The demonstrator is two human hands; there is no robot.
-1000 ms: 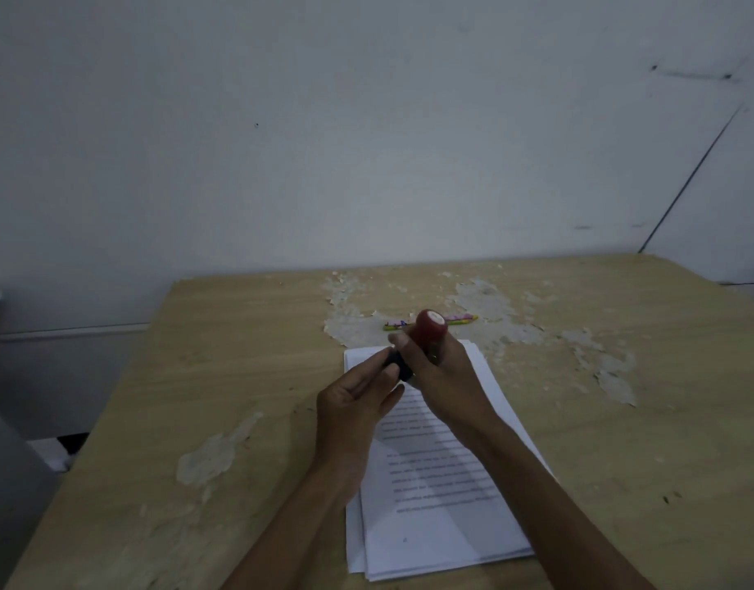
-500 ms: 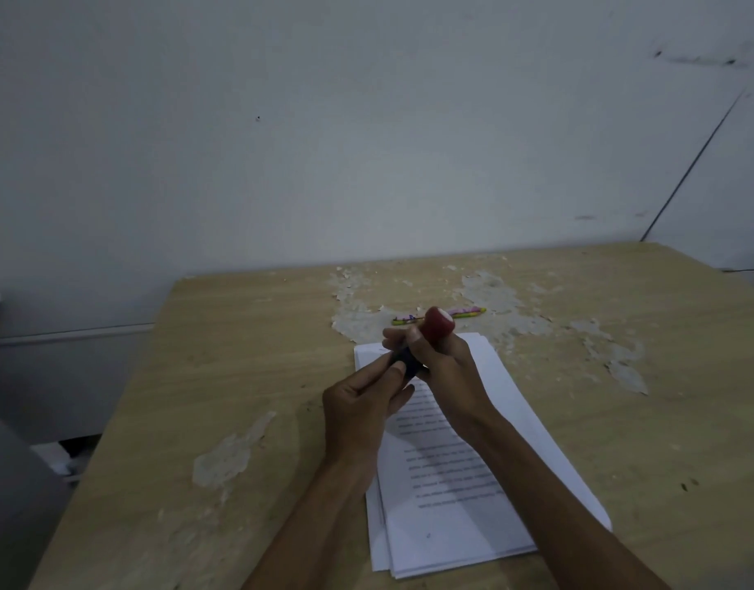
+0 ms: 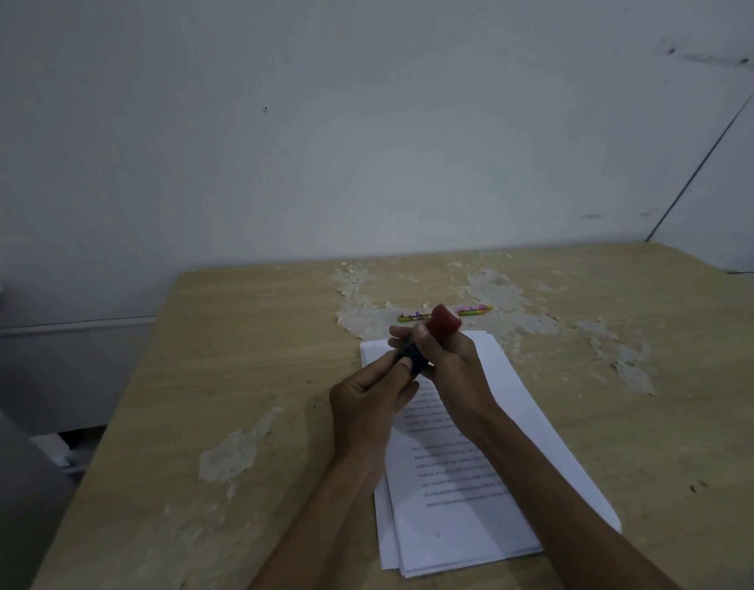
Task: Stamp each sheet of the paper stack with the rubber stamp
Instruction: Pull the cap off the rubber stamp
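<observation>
A rubber stamp [image 3: 442, 324] with a red handle and a black base is held tilted in the air above the far end of the paper stack [image 3: 473, 474]. My right hand [image 3: 451, 368] grips it around the red handle. My left hand [image 3: 368, 402] pinches the black base end with thumb and fingertips. The stack of white printed sheets lies on the wooden table [image 3: 247, 376], slightly fanned, its near end by the table's front edge. The stamp's face is hidden by my fingers.
A colourful pen [image 3: 447, 313] lies just beyond the paper's far end. The tabletop has peeled, flaking patches [image 3: 617, 351] at the back, right and left. A grey wall stands right behind the table. The table's left edge drops off to the floor.
Both hands stay together on the stamp; its red handle has tilted a little further over to the right. The paper has not moved.
</observation>
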